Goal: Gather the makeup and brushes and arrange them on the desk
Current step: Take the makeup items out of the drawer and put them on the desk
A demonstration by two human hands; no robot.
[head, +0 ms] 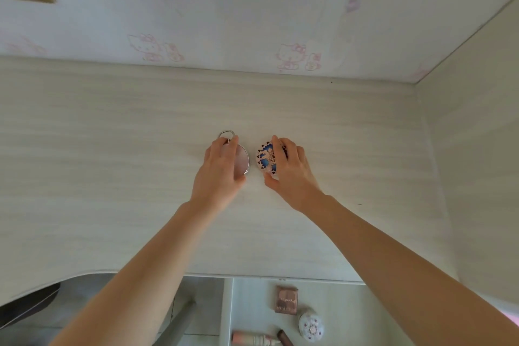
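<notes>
Pale wood-grain laminate, matte and faintly streaked, covers the desk [112, 177]. Near its middle lies a blue-patterned compact [266, 160]. It is round, and its lid is busy with dark blue shapes on a rosy ground around a small gilt figure. The right hand [290, 167] grips it, fingers curled over the far side of the lid and thumb pressed at the near rim. Just left of that compact, close but apart, sits a pink compact [242, 161], a flat disc with a shimmery rose face and a thin silvery rim. A metal ring [227, 133] juts from its far end. The left hand [222, 167] holds this one, fingers curved over the top and thumb at the near edge.

The task looks to be at an early stage. These two pieces are the only makeup on the desktop, and both are in the hands, so neither is finally placed.

More waits well nearer the person than the blue-patterned compact, below the desk's front edge, in what seems an open drawer [252, 303]:
- a square palette [286, 299], glossy brown with lettering
- a white round case [311, 327], domed and flower-printed
- a pink tube [250, 338]
- a dark brown stick [286, 339], cut off by the frame; brush or pencil cannot be told
</notes>
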